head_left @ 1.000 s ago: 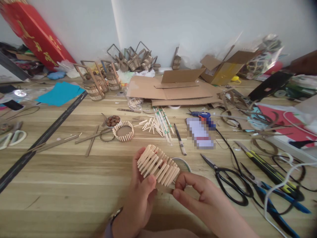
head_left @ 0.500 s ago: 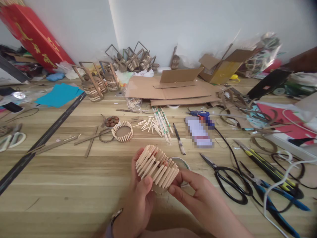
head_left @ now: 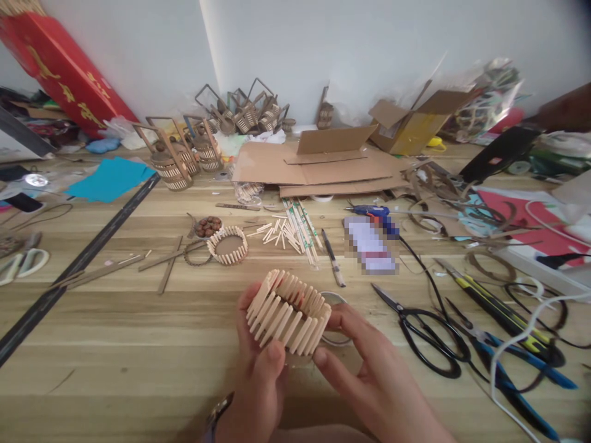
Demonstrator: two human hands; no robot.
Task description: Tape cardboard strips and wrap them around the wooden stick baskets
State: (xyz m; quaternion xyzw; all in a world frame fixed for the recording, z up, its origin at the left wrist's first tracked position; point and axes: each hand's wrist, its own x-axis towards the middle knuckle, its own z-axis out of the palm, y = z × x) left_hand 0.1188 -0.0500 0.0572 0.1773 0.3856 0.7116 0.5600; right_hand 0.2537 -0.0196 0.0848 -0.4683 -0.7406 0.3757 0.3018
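Between my hands is a small round basket [head_left: 287,320] made of short wooden sticks standing side by side around a base. It is tilted, with its opening away from me. My left hand [head_left: 263,369] wraps its left side, thumb on the front near the lower edge. On the right side, my right hand [head_left: 364,351] pinches the basket's edge between thumb and fingers. A round dish [head_left: 339,301] lies behind my right hand, partly hidden. Farther back sits a similar stick ring [head_left: 228,246], beside a bowl of brown beads [head_left: 209,226].
Loose short sticks [head_left: 281,235] and a pen-like tool [head_left: 332,257] lie ahead. To the right are black scissors [head_left: 431,338], blue-handled pliers [head_left: 508,363], a yellow cutter [head_left: 498,307] and a blue glue gun [head_left: 376,212]. Flat cardboard [head_left: 318,163] and finished small baskets [head_left: 170,169] stand behind.
The basket has shifted slightly left and tipped a little, showing more of its inside. My right fingers have moved up along its right edge. The things on the table stay put.
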